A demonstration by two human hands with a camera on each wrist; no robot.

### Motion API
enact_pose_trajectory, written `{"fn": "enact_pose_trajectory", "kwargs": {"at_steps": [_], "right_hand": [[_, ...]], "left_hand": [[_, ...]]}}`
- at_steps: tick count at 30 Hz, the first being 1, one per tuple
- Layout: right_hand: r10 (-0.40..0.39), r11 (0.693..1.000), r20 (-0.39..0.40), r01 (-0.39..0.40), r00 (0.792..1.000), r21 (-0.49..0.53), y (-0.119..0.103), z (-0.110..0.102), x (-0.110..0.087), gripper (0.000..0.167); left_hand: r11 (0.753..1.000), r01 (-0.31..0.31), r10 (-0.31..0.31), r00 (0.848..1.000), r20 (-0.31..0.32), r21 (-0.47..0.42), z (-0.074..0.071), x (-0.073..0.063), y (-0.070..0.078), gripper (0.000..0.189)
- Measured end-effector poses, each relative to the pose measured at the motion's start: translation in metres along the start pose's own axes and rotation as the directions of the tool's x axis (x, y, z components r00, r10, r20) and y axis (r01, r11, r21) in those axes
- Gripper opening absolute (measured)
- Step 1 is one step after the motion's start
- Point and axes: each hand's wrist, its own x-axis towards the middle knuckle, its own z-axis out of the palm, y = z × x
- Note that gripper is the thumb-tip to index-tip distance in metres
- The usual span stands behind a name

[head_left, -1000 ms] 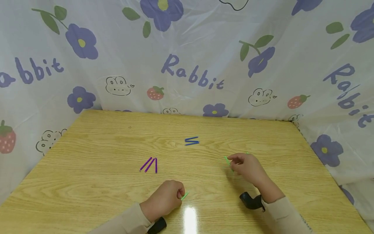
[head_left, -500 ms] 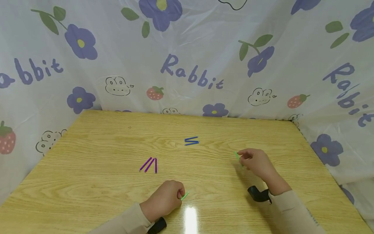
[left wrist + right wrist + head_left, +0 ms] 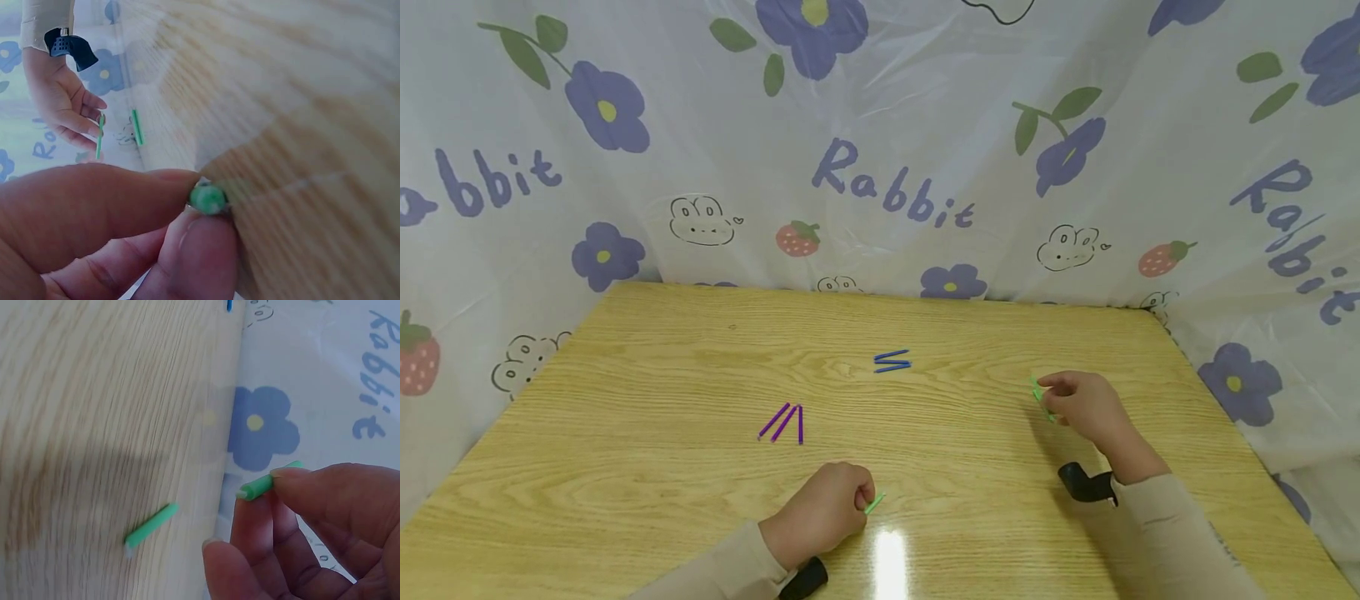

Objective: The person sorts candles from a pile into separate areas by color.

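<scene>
My left hand [image 3: 826, 507] rests low over the near part of the table and pinches a thin green candle [image 3: 208, 199] between thumb and fingertip; its end faces the left wrist camera. My right hand [image 3: 1086, 408] is raised over the right side of the table. Between its thumb and index finger it pinches another green candle [image 3: 257, 486], tilted, with a short white wick at one end. A third green candle [image 3: 152, 525] lies on the table below and beside the right fingers; in the head view it overlaps the held one.
Purple candles [image 3: 786, 423] lie fanned out left of centre on the wooden table [image 3: 647, 358]. Several blue candles [image 3: 892, 362] lie farther back at the middle. A patterned curtain [image 3: 895, 108] hangs along the table's back and sides.
My right hand has moved to the right and slightly away with its green candle, toward the candle lying on the table. The left hand stays in place.
</scene>
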Motion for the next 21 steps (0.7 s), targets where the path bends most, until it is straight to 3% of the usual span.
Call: {"fn": "enact_pose_trajectory", "kwargs": {"at_steps": [21], "right_hand": [[0.09, 0.995, 0.027, -0.089, 0.996, -0.046, 0.019, -0.009, 0.015, 0.037]], "left_hand": [[1.0, 0.028, -0.028, 0.999, 0.018, -0.005, 0.0, 0.0, 0.003, 0.021]]}}
